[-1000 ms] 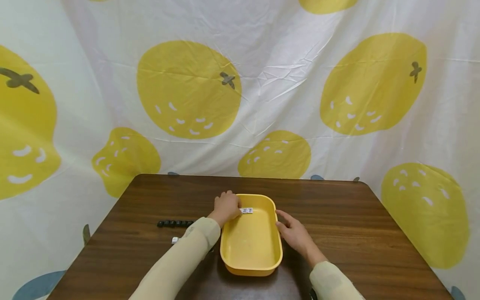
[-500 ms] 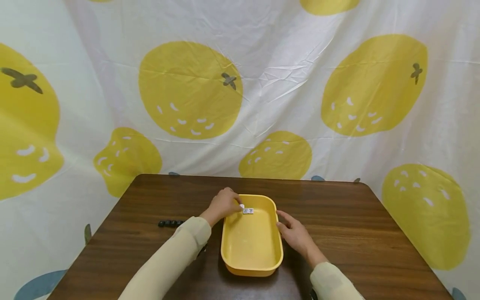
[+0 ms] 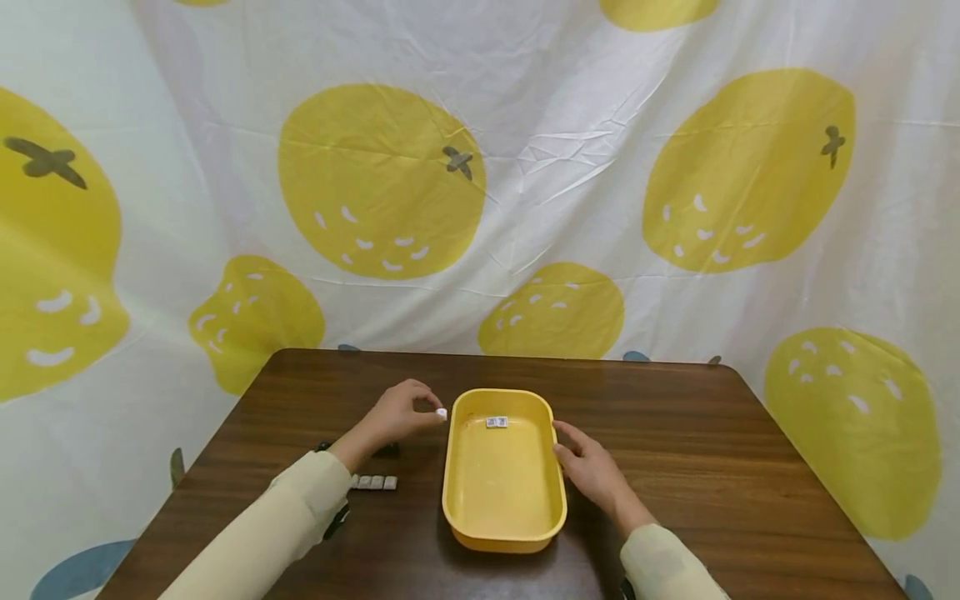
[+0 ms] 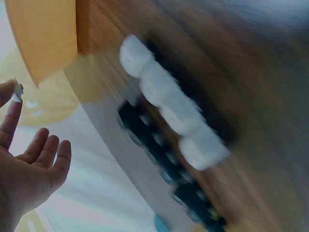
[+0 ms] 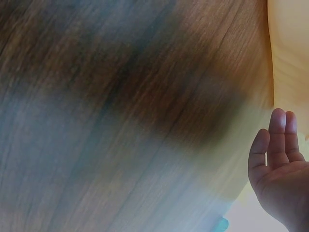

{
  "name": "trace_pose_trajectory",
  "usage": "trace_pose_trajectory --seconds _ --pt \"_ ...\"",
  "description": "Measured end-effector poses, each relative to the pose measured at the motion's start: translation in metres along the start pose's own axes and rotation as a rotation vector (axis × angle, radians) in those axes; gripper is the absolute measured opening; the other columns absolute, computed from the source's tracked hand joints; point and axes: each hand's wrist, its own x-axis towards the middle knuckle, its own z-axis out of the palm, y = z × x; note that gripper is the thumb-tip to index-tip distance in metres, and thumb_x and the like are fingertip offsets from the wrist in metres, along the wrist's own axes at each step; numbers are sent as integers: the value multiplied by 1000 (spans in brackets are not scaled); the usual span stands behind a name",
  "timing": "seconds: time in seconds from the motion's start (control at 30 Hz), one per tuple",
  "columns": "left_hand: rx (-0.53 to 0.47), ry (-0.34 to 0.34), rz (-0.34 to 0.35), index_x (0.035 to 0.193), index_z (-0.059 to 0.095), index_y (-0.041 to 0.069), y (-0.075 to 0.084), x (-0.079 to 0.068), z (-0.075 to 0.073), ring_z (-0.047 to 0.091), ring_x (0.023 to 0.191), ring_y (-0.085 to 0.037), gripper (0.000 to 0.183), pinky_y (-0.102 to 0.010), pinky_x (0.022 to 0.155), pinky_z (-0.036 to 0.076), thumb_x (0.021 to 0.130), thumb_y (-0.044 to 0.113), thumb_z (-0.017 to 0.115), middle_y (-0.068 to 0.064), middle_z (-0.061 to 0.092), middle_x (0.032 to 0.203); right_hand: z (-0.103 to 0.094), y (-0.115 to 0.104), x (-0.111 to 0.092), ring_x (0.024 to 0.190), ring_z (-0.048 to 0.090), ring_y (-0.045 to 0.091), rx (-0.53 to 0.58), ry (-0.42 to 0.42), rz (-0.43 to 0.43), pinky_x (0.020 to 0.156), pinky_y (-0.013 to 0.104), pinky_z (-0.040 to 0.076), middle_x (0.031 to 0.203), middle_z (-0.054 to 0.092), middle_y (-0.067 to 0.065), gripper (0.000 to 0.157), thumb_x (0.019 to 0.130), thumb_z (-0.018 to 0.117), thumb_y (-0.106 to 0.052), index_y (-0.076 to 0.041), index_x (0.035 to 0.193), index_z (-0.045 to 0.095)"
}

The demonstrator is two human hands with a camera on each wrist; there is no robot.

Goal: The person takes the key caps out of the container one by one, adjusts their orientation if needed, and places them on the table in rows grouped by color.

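My left hand (image 3: 393,414) pinches a small white keycap (image 3: 441,413) between thumb and fingertip, just outside the left rim of a yellow tray (image 3: 504,533). In the left wrist view that keycap (image 4: 18,92) shows edge-on, the other fingers loosely bent. Two white pieces with dark marks (image 3: 497,422) lie side by side inside the tray near its far end. My right hand (image 3: 592,471) rests its fingertips against the tray's right side. Its visible fingers (image 5: 277,137) look nearly straight in the right wrist view.
A row of white keycaps (image 4: 169,104) lies on the brown table (image 3: 712,492), left of the tray. Beside it runs a row of black keycaps (image 4: 157,150), partly hidden by my left hand in the head view. A lemon-print cloth (image 3: 555,208) hangs behind the table.
My left hand has come up out of the tray and moved left past its rim, carrying a white keycap. More of the white row now shows. My right hand stays at the tray.
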Motion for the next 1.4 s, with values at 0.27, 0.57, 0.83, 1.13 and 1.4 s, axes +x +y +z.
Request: trace_pose_trajectory --seconds 0.27,0.57,0.83,1.13,1.4 --pt "-40 58 -51 101 73 17 -30 -49 -34 56 117 -33 17 -54 93 46 91 31 73 -8 62 122 1 1 2 87 64 21 3 -6 -2 80 42 55 100 66 12 45 102 56 -16 -8 146 49" --pt "3 86 -103 97 74 16 -67 -105 -54 61 103 -29 17 -50 86 49 88 30 76 -4 66 109 -2 -1 1 81 62 20 -13 -5 2 77 40 54 90 63 10 45 102 55 -15 -8 146 49" --pt "57 69 -154 92 74 18 -86 -129 -53 60 105 -31 14 -53 89 47 84 28 80 -4 66 107 -2 -4 -2 79 62 20 -24 -12 -2 75 40 53 90 63 10 45 102 54 -16 -7 146 48" --pt "78 45 -113 92 75 16 -97 -133 -43 60 107 -35 13 -55 91 46 82 21 82 -8 66 109 -1 -3 -1 80 62 20 -22 -14 -6 75 41 54 90 63 9 45 102 54 -16 -7 146 48" --pt "126 22 -96 88 75 17 -94 -131 -40 59 107 -41 12 -59 91 45 79 19 83 -15 65 111 -1 -2 -1 80 62 20 -22 -10 -5 76 41 54 88 62 9 45 102 55 -15 -8 146 49"
